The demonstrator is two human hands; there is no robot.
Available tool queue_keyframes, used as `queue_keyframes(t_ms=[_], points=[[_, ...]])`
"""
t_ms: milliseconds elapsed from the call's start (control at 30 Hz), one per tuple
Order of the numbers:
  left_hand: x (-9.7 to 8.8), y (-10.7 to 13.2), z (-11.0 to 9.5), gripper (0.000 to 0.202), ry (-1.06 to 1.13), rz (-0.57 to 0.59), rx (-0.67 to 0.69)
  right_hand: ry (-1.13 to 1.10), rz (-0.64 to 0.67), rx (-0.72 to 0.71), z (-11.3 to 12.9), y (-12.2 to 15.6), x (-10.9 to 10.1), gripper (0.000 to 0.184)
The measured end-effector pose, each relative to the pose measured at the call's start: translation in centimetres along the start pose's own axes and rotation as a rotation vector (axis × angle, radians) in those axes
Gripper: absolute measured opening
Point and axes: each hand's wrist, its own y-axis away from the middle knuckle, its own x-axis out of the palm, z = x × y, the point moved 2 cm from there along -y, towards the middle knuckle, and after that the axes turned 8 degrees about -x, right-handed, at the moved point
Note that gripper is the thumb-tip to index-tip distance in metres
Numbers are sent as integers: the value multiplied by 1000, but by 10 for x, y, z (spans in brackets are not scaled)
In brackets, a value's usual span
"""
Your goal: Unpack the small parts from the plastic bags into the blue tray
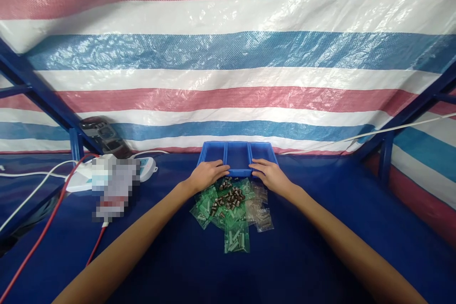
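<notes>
Both hands' fingers grasp blue tray (pixel 238 156) near rim; green bags (pixel 228 209), loose metal parts (pixel 228 195) just before it.

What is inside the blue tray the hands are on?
The blue tray shows three compartments with bare blue floors. The left hand and right hand cover the near rim, so the front strip stays hidden.

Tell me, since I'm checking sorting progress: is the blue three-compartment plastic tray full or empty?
Empty: the blue three-compartment plastic tray shows bare blue floors in all three compartments; the small parts lie outside it.
</notes>
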Motion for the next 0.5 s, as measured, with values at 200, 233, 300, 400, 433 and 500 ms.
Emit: queue_keyframes(t_ms=[200,233,300,400,433,500], points=[[3,2,-3,42,-2,-35,-11,28,32,17,6,-1,-3,30],[3,3,-3,42,-2,-39,-16,35,38,15,8,-1,-4,30],[4,3,-4,42,0,-33,-21,44,48,10,10,-1,-5,30],[1,3,-8,40,1,-41,-41,54,46,20,13,-1,-7,31],[-1,4,-11,41,-6,-68,-59,64,31,25,15,0,-8,31],[-9,9,-17,44,-22,-158,-105,89,-29,16,19,2,-11,31]])
